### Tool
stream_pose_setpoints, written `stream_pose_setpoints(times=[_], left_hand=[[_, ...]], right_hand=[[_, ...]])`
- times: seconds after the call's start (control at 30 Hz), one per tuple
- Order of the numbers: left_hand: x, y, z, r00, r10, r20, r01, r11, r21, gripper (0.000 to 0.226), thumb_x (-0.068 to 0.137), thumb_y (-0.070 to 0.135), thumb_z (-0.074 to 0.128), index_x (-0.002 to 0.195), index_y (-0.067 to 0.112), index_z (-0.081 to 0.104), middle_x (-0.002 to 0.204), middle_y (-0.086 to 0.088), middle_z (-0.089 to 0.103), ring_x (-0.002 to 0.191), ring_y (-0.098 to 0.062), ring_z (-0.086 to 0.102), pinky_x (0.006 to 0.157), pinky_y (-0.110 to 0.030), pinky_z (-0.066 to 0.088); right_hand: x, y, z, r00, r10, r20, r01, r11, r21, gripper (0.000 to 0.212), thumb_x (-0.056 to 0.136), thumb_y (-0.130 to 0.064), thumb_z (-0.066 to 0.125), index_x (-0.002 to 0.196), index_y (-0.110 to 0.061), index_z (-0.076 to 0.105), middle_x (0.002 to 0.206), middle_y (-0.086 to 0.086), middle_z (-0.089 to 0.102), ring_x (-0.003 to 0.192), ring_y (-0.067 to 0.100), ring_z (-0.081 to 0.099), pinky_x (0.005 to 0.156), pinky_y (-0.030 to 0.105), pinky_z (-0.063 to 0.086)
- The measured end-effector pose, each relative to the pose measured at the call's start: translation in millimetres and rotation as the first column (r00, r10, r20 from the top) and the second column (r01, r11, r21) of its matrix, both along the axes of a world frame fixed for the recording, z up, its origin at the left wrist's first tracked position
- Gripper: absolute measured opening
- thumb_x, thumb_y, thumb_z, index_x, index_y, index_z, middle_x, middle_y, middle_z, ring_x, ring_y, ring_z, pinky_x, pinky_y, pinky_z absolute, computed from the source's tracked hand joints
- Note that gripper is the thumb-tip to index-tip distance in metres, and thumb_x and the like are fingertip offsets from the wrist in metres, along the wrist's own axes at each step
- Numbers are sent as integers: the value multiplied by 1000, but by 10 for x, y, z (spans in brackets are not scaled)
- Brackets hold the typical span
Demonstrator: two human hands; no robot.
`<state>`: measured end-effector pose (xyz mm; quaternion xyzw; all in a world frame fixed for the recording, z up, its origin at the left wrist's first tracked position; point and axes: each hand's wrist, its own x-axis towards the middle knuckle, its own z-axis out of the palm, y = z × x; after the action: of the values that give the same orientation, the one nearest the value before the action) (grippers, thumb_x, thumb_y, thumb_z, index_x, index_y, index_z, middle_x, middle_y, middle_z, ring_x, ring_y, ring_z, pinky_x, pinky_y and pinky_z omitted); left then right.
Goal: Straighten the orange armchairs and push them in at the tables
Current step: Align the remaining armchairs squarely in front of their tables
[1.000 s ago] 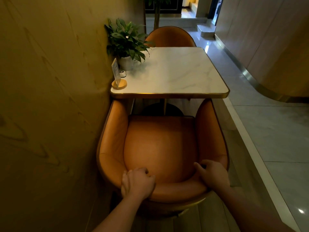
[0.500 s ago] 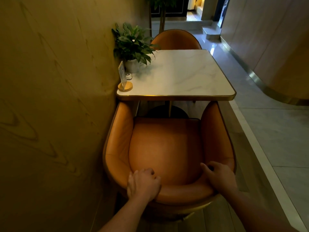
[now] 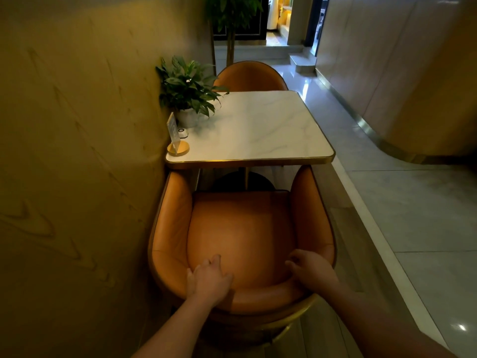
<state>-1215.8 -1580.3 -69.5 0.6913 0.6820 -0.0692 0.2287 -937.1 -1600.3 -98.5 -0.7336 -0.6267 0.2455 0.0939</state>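
Note:
The near orange armchair (image 3: 240,228) faces the white marble table (image 3: 258,161), its armrest tips just under the table's gold front edge. My left hand (image 3: 209,280) lies over the left of the backrest's top rim, fingers loosely spread down the inside. On the right of the same rim, my right hand (image 3: 309,270) has its fingers curled over. A second orange armchair (image 3: 250,76) stands at the table's far side, only its backrest showing.
A wood-panelled wall (image 3: 77,177) runs close along the left of chair and table. On the table's left edge stand a potted plant (image 3: 187,91), a small sign on a gold base (image 3: 178,148) and a white puck (image 3: 182,132). A tiled aisle (image 3: 413,215) lies to the right.
The near armchair sits slightly further under the table edge. My left hand has loosened from a tight fist, its fingers spreading over the rim. My view has shifted back a little.

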Motion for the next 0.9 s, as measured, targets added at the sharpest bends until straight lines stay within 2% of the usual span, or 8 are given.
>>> stream_pose_setpoints(times=[0.1,0.3,0.57,0.7,0.9], left_hand=[[49,-15,113,1000,-1,9,1,999,38,65,95,53,39,154,28,25,140,-3,48,127,-23,46,113,-48,28],[133,-71,298,999,-32,4,31,997,69,67,95,55,37,155,29,22,145,-3,44,132,-22,41,114,-49,25],[324,-70,659,994,-25,105,3,978,209,69,97,57,38,156,28,17,155,-2,35,140,-21,35,115,-51,23],[548,-94,784,986,-36,165,-7,967,254,70,97,58,40,156,28,16,156,-3,34,141,-23,33,117,-51,24],[796,-192,902,977,-36,211,-26,958,285,72,96,59,39,156,33,10,160,-3,28,145,-24,29,117,-51,21]], right_hand=[[-31,-17,147,1000,-9,-2,9,999,34,25,97,-44,53,115,-29,63,103,-10,64,87,6,60,71,27,52],[-84,-61,435,998,49,34,-51,996,77,26,98,-42,52,114,-25,63,103,-7,62,94,11,59,78,34,54],[31,-96,895,997,17,-72,-4,984,175,29,98,-48,49,115,-29,65,103,-13,65,88,2,61,78,33,56],[302,-157,1043,996,1,-92,15,985,173,29,98,-48,50,114,-28,65,102,-10,67,87,5,63,77,36,57],[706,-250,1321,992,-12,-128,40,977,212,30,97,-48,53,117,-30,65,107,-11,68,91,1,62,77,26,53]])
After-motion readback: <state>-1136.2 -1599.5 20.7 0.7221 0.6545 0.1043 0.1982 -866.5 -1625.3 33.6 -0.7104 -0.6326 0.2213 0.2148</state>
